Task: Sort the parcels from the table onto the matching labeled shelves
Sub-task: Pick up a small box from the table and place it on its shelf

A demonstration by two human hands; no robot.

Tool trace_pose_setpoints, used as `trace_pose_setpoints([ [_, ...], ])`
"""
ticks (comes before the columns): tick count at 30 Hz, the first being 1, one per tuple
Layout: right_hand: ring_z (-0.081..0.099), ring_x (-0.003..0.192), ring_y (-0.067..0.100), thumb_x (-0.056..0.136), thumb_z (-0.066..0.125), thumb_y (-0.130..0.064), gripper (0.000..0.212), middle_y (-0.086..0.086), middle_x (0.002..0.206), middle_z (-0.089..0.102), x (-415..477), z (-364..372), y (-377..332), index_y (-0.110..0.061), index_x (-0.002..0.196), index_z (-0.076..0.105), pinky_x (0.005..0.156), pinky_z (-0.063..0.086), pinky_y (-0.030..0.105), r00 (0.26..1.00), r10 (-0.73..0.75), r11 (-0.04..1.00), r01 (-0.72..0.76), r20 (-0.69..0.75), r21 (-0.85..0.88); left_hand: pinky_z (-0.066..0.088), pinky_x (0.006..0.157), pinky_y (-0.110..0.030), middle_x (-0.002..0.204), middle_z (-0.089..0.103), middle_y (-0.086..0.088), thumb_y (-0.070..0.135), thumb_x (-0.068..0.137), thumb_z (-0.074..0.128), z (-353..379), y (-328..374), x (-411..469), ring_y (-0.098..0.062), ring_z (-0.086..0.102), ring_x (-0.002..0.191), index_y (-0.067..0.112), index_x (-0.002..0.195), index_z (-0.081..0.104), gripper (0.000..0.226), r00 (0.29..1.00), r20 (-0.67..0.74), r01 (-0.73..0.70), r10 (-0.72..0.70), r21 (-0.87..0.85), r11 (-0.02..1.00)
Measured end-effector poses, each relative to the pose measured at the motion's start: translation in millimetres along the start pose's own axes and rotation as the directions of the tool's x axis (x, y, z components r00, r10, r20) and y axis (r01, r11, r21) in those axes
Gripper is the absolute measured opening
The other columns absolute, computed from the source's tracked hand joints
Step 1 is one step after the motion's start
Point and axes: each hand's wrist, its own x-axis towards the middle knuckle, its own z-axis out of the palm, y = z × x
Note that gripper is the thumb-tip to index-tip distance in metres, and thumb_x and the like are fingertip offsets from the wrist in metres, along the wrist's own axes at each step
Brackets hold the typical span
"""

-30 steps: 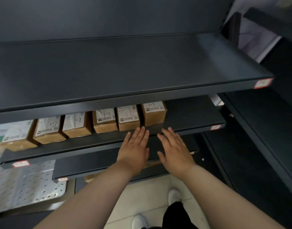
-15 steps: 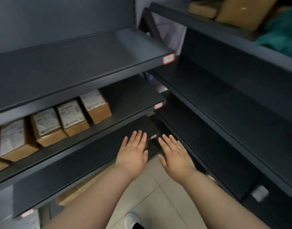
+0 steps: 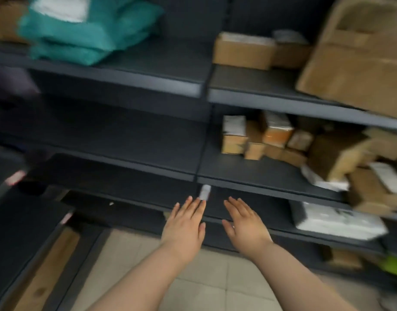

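My left hand [image 3: 185, 227] and my right hand [image 3: 244, 225] are held out flat, palms down, fingers spread, holding nothing. They hover side by side in front of a low dark shelf [image 3: 130, 167]. Small brown cardboard parcels [image 3: 256, 136] with white labels stand on the middle shelf to the right. Teal soft parcels [image 3: 85, 30] lie stacked on the top left shelf. The picture is blurred and no table is in view.
Large cardboard boxes [image 3: 359, 57] sit on the upper right shelf. A white soft parcel [image 3: 334, 221] lies on a lower right shelf. A small white shelf label [image 3: 205, 191] hangs just above my fingers. Pale floor tiles [image 3: 204, 272] lie below.
The view has swung right, from the shelf with the row of labeled boxes to another shelf unit. Both hands stay flat and empty in front of me.
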Motion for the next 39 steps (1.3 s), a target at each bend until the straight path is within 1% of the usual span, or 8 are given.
trace_pose_setpoints([
  [7, 0.006, 0.146, 0.013, 0.1, 0.033, -0.041, 0.056, -0.005, 0.158, 0.015, -115.7, -29.9, 141.0, -0.022, 0.15, 0.018, 0.118, 0.009, 0.027, 0.904, 0.398, 0.916, -0.384, -0.156, 0.114, -0.009, 0.116, -0.031, 0.16, -0.001, 0.008, 0.034, 0.102, 0.024, 21.8, 172.1, 46.1, -0.01, -0.008, 0.146, 0.023, 0.152, -0.002, 0.057, 0.899, 0.099, -0.429, 0.427, 0.001, 0.903],
  [16, 0.003, 0.147, 0.017, 0.095, 0.017, -0.052, 0.066, -0.003, 0.159, 0.01, -241.8, -17.7, 227.1, -0.019, 0.152, 0.011, 0.116, 0.0, 0.025, 0.598, 0.786, 0.617, -0.746, -0.156, 0.249, -0.01, 0.115, -0.03, 0.16, 0.001, 0.007, 0.033, 0.102, 0.026, 82.0, 337.6, 68.8, -0.01, -0.007, 0.146, 0.024, 0.152, 0.0, 0.057, 0.565, 0.26, -0.798, 0.783, -0.069, 0.599],
  [19, 0.018, 0.145, 0.024, 0.083, 0.01, -0.056, 0.079, 0.002, 0.156, 0.024, -264.3, -16.3, 246.9, -0.015, 0.149, 0.027, 0.115, 0.01, 0.035, 0.431, 0.886, 0.465, -0.83, -0.172, 0.31, -0.009, 0.117, -0.032, 0.16, -0.001, 0.008, 0.032, 0.102, 0.026, 97.1, 383.9, 80.2, -0.01, -0.008, 0.146, 0.025, 0.152, -0.001, 0.057, 0.439, 0.314, -0.867, 0.842, -0.097, 0.488],
  [25, 0.048, 0.128, 0.03, 0.086, 0.036, -0.045, 0.061, 0.008, 0.139, 0.051, -306.5, -21.6, 274.0, -0.01, 0.134, 0.052, 0.1, 0.042, 0.045, 0.107, 0.98, 0.163, -0.915, -0.168, 0.368, -0.006, 0.117, -0.032, 0.16, 0.002, 0.008, 0.032, 0.101, 0.027, 119.4, 479.6, 98.0, -0.011, -0.005, 0.147, 0.024, 0.152, 0.003, 0.057, 0.203, 0.315, -0.96, 0.927, -0.122, 0.252],
  [30, 0.003, 0.147, 0.018, 0.09, 0.015, -0.055, 0.071, -0.005, 0.157, 0.003, -345.9, -6.3, 269.4, -0.02, 0.151, 0.014, 0.115, 0.002, 0.029, -0.079, 0.989, -0.014, -0.889, -0.123, 0.458, -0.006, 0.118, -0.033, 0.16, 0.002, 0.008, 0.033, 0.102, 0.026, 134.4, 524.0, 69.4, -0.01, -0.006, 0.146, 0.023, 0.152, 0.001, 0.057, 0.003, 0.389, -0.983, 0.921, -0.167, 0.074],
  [32, 0.008, 0.147, 0.02, 0.081, 0.006, -0.058, 0.08, -0.003, 0.158, 0.009, -361.4, -1.4, 278.7, -0.02, 0.15, 0.019, 0.113, 0.003, 0.028, -0.178, 0.977, -0.099, -0.865, -0.116, 0.493, -0.006, 0.119, -0.033, 0.16, 0.002, 0.008, 0.032, 0.102, 0.026, 139.3, 546.5, 59.0, -0.01, -0.006, 0.146, 0.023, 0.152, 0.001, 0.057, -0.06, 0.389, -0.984, 0.919, -0.181, 0.012],
  [35, 0.037, 0.137, 0.029, 0.084, 0.021, -0.051, 0.072, 0.006, 0.149, 0.036, -383.7, -4.3, 302.1, -0.013, 0.141, 0.044, 0.109, 0.027, 0.038, -0.237, 0.964, -0.152, -0.859, -0.118, 0.489, -0.004, 0.119, -0.035, 0.16, 0.003, 0.008, 0.032, 0.102, 0.027, 147.6, 588.0, 46.8, -0.01, -0.006, 0.146, 0.023, 0.152, 0.002, 0.057, -0.119, 0.368, -0.981, 0.922, -0.184, -0.053],
  [39, 0.005, 0.147, 0.019, 0.091, 0.014, -0.052, 0.068, -0.001, 0.159, 0.008, -422.4, -11.4, 349.4, -0.02, 0.151, 0.017, 0.115, 0.002, 0.027, -0.224, 0.967, -0.132, -0.846, -0.12, 0.516, -0.005, 0.119, -0.034, 0.16, 0.004, 0.009, 0.032, 0.102, 0.027, 157.2, 651.6, 32.0, -0.01, -0.005, 0.146, 0.024, 0.152, 0.002, 0.057, -0.126, 0.35, -0.983, 0.928, -0.168, -0.07],
])
